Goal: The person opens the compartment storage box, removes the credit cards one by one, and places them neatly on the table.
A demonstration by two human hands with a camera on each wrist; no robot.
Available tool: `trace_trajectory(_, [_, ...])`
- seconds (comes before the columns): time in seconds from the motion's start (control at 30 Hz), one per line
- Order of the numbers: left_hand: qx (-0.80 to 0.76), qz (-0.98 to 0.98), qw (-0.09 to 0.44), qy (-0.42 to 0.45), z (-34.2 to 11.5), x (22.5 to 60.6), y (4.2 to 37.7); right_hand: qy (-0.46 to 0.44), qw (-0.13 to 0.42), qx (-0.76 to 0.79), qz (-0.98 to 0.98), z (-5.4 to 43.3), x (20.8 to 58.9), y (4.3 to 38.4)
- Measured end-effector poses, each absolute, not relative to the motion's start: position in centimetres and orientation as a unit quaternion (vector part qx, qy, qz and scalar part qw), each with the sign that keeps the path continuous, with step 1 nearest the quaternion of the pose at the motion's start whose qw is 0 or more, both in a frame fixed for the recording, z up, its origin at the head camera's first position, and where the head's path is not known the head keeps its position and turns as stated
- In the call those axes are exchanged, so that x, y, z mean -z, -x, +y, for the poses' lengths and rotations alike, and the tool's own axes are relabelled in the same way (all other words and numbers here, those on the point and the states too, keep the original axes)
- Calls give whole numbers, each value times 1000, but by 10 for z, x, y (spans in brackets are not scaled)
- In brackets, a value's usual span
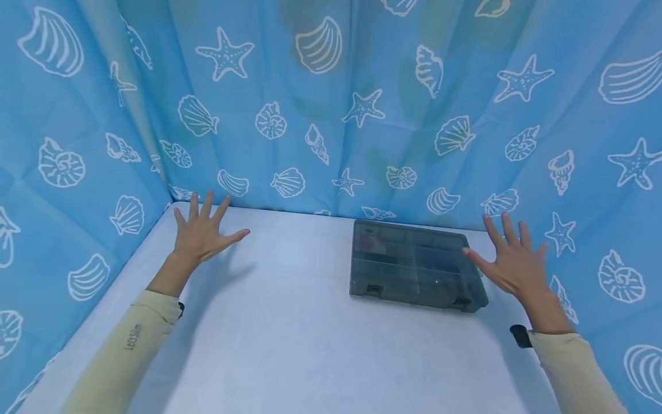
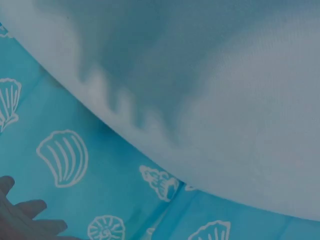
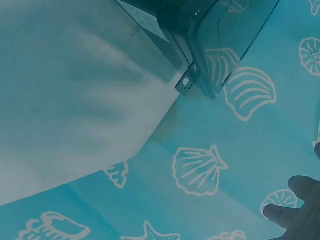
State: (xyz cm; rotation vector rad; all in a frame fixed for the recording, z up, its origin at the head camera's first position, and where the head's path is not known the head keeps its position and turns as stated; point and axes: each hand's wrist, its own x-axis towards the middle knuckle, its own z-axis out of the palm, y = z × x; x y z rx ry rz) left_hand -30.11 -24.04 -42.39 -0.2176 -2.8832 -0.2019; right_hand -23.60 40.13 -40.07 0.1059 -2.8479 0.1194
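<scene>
My left hand (image 1: 201,234) hovers over the far left part of the white table, fingers spread and holding nothing. On the right, my right hand (image 1: 514,261) is likewise spread, just beside the right end of a dark, see-through compartment box (image 1: 414,264). The box has its lid down, with latches along the near side and dividers showing through; a pinkish patch shows in its far left compartment, too dim to identify. In the left wrist view, fingers of the left hand (image 2: 30,217) show at the lower left corner. The right wrist view catches the box's corner (image 3: 200,75) and a few right-hand fingers (image 3: 290,210).
A white cloth-like surface covers the table (image 1: 310,345). Blue curtains (image 1: 310,115) printed with white shells and starfish hang behind the table and along both sides. Dark bands sit at both wrists, by the ends of the beige sleeves (image 1: 119,351).
</scene>
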Motion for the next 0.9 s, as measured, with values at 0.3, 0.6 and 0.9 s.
trace_trajectory(0.3, [105,-980,142,96,-236,426,300,-31,136,-83,-987,404,402,233])
trace_trajectory(0.6, [262,-944,58,192,-155,450,286,87,-91,-398,-909,425,438,244])
trace_trajectory(0.9, [305,-926,-16,220,-109,468,280,152,-171,-456,-860,423,454,256])
